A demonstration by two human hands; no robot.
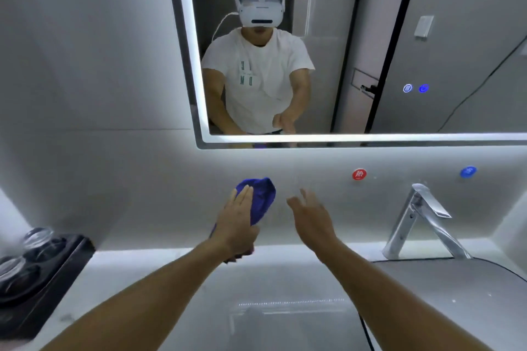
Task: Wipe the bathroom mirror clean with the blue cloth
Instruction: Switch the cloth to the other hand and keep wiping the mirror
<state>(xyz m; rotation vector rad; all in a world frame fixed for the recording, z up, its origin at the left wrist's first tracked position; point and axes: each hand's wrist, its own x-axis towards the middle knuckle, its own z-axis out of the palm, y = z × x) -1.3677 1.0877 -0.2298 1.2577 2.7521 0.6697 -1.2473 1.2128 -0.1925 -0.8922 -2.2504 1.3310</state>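
The blue cloth point(261, 196) is bunched up in my left hand point(238, 222), held in the air in front of the white wall below the mirror; part of it hangs under my palm. My thumb curls round it while the fingers lie along its side. My right hand point(310, 216) hovers just to the right of the cloth with fingers spread, holding nothing and apart from the cloth. The lit-edged mirror point(427, 37) hangs above both hands and reflects a person in a white shirt.
A chrome tap point(422, 219) stands at the right over the basin point(470, 288). Red point(359, 174) and blue point(468, 172) round markers sit on the wall. A black tray point(42, 279) with glass cups is at the left on the white counter point(171, 279).
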